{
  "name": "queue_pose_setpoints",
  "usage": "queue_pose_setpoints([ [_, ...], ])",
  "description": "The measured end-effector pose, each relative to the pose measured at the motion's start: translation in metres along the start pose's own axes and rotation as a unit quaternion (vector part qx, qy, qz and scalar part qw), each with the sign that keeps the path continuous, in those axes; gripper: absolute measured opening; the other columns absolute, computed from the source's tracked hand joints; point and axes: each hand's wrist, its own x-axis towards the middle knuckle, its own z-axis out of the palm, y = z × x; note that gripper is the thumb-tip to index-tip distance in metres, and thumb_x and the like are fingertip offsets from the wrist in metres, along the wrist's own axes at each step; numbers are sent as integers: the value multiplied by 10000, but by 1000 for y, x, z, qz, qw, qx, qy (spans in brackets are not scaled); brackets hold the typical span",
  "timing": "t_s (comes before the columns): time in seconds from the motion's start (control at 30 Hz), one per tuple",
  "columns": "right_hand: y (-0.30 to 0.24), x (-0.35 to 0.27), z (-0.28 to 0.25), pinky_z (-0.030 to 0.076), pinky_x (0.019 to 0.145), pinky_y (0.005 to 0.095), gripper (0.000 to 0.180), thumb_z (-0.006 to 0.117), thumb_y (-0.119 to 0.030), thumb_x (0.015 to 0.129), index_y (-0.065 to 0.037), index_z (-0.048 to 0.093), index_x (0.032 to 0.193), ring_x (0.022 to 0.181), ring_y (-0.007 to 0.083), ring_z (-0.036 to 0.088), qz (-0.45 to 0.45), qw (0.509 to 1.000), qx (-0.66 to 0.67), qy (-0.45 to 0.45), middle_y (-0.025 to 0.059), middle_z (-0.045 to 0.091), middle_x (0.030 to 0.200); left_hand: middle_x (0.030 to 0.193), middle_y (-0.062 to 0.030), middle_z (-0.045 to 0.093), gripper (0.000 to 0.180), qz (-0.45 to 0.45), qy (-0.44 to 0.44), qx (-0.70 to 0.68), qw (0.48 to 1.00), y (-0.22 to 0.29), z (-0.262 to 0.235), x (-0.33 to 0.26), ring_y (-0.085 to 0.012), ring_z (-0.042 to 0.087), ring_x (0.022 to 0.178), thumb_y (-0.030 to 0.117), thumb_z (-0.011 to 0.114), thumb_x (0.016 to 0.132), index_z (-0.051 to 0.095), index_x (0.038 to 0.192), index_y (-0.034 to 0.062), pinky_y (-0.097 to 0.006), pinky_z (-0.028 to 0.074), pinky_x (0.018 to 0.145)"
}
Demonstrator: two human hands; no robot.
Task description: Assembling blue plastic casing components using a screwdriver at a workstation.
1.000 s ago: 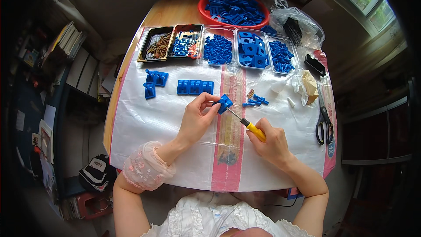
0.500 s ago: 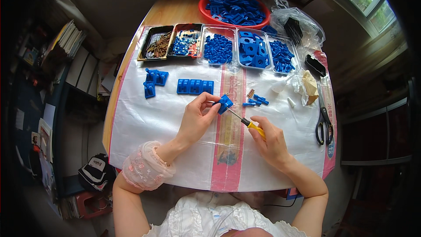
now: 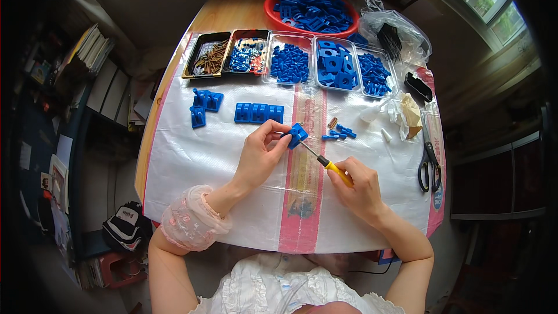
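The left hand [image 3: 260,154] pinches a blue block [image 3: 297,136] near the middle of the table [image 3: 212,18], and the right hand [image 3: 359,189] is closed on the yellow handle of a screwdriver [image 3: 339,174], its tip at the block. The hands are well apart, with only the tool spanning the gap.

I see open sheet [image 3: 186,163] from the left forearm to the left edge, more between the forearms down to the near edge, and another stretch from the right hand to the scissors [image 3: 430,163] by the right edge. Toward the far edge it tightens: a row of blue parts [image 3: 259,114] sits just past the left hand, pegs [image 3: 339,133] lie right of the block, and behind them stand black trays [image 3: 244,74] and clear trays [image 3: 289,84].

The sheet is silvery white with pink bands. A red basin [image 3: 269,14] heaped with blue pieces stands at the far edge; a window [image 3: 494,3] lights the far right corner. Shelves [image 3: 106,90] and a backpack [image 3: 125,227] are off the left edge.
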Motion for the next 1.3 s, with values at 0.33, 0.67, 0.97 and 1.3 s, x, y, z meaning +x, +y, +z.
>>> queue_pose_setpoints([
  [0.33,-8,2,-2,539,625,398,340,753,-64,904,-4,578,1188,714,339,680,50,995,80,-12,199,672,901,1042,-43,708,130,-5,5,-10,1000,0,0,1,-75,682,965,39,645,1013,636,1133,-11,-220,563,872],
  [0.67,3,-3,5,513,533,401,235,752,-69,898,-30,556,1023,621,328,676,-10,999,16,29,162,689,812,1054,-46,705,137,-4,1,-13,1000,-2,0,1,-78,681,971,37,646,1013,634,1140,-13,-223,567,873],
  [0.97,9,-4,5,468,481,411,230,712,-226,969,-69,565,1049,540,319,654,6,998,-55,-22,123,671,670,1046,-46,702,145,3,-2,-15,1000,-1,0,1,-84,683,977,46,648,1015,629,1146,-14,-229,569,885],
  [1.3,10,-8,13,494,520,460,328,754,-120,909,-33,488,1080,645,387,675,14,1000,22,3,204,670,857,1057,-48,709,143,-2,0,-15,1000,1,0,1,-86,684,969,40,647,1012,636,1147,-7,-230,567,881],
])
